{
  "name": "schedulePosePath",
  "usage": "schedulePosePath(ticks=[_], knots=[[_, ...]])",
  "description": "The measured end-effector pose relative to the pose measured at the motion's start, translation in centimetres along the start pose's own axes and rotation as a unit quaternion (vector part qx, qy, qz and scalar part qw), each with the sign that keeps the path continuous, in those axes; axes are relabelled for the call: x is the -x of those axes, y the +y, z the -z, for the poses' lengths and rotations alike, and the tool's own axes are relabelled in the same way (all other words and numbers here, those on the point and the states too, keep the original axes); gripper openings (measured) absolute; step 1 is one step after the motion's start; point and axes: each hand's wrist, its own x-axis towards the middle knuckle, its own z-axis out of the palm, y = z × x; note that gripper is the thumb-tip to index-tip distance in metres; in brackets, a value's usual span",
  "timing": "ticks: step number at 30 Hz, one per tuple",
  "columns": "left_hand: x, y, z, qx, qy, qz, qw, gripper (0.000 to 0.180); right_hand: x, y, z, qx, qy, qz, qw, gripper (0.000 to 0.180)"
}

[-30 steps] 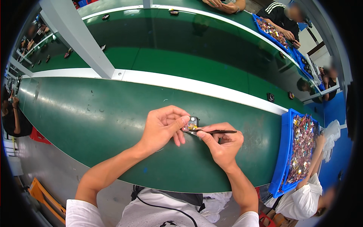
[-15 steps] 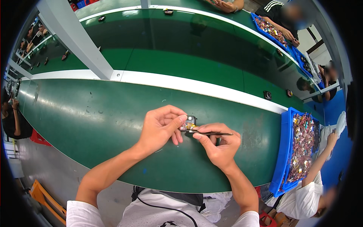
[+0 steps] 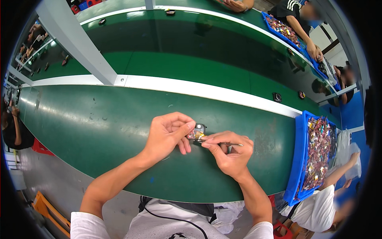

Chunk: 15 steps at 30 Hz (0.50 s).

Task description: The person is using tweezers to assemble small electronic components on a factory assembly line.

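A small black electronic device housing (image 3: 201, 128) is held up just above the green worktable, with reddish wires and a bit of yellow showing inside it. Its left edge is pinched between the thumb and fingers of my left hand (image 3: 172, 133). My right hand (image 3: 231, 150) is closed around slim, dark tweezers (image 3: 230, 144); their tips reach the lower edge of the housing. My fingertips partly cover the inner parts, so exactly what the tips touch cannot be made out.
A blue tray (image 3: 295, 167) heaped with small wired parts stands at the table's right end, beside a co-worker with a clear plastic bag (image 3: 353, 161). Beyond the white rail (image 3: 191, 91), a green conveyor belt (image 3: 223, 79) carries several small devices, including a black one (image 3: 277, 96).
The tweezers have turned slightly in my right hand, while my left hand keeps its hold. Devices on the belt have shifted left. At right, the co-worker's plastic bag has come lower.
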Motion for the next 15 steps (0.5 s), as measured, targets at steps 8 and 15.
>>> schedulePosePath(ticks=[8,15], knots=[[0.13,0.25,-0.17,-0.042,-0.02,-0.016,0.999,0.02,-0.17,-0.55,-0.05,0.012,-0.001,0.014,1.0,0.014],[0.12,0.28,-0.69,-0.07,-0.019,-0.002,0.997,0.019,-0.21,-0.65,-0.11,0.039,-0.006,0.05,0.998,0.015]])
